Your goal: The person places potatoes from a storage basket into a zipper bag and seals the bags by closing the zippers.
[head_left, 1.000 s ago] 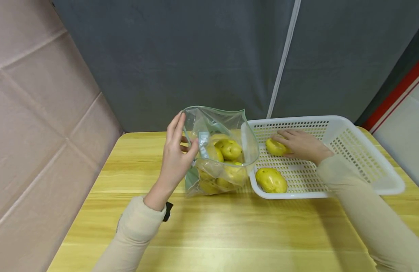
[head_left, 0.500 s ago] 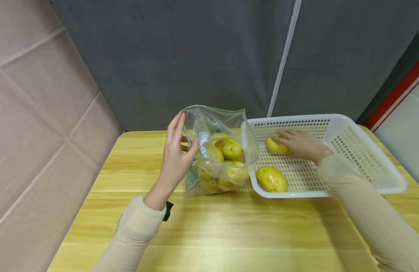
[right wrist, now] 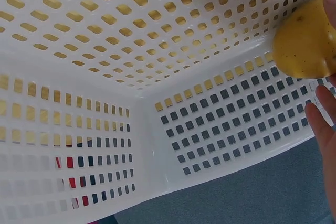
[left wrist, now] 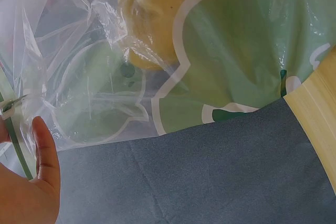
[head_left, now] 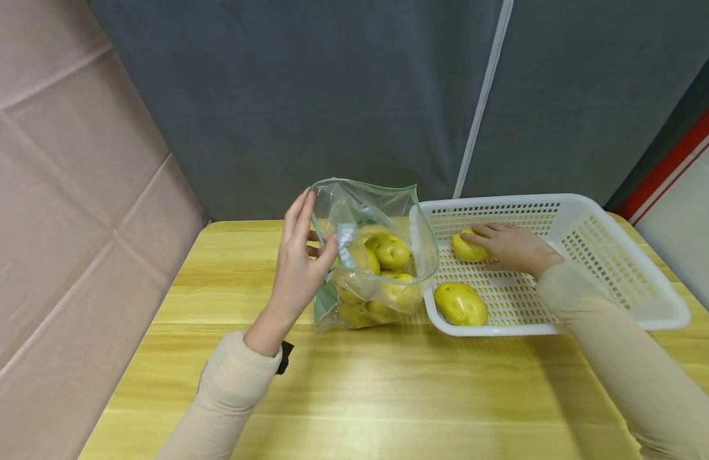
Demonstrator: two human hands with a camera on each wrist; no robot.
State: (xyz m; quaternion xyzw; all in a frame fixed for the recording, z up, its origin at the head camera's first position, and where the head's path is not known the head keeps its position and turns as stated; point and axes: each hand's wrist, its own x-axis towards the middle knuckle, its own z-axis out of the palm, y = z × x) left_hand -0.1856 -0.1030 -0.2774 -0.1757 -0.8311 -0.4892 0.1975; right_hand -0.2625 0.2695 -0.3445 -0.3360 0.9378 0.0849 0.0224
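My left hand (head_left: pixel 299 268) holds the left edge of the open clear plastic bag (head_left: pixel 368 281), thumb inside the mouth and fingers outside. Several yellow potatoes (head_left: pixel 389 251) lie in the bag. In the left wrist view the bag (left wrist: pixel 231 61) shows a green print, and the left hand (left wrist: pixel 39 182) is at its rim. Inside the white basket, my right hand (head_left: pixel 512 248) grips a potato (head_left: pixel 468 246) from above. The right wrist view shows that potato (right wrist: pixel 304 40) at the right edge, between the thumb and fingers of the right hand (right wrist: pixel 325 124). A second potato (head_left: pixel 460 304) lies at the basket's front left corner.
The white perforated basket (head_left: pixel 630 287) stands right of the bag, its left end against it. Both rest on a wooden table (head_left: pixel 389 390). A dark grey curtain (head_left: pixel 331 96) hangs behind, and a pale padded wall (head_left: pixel 61 191) rises at the left.
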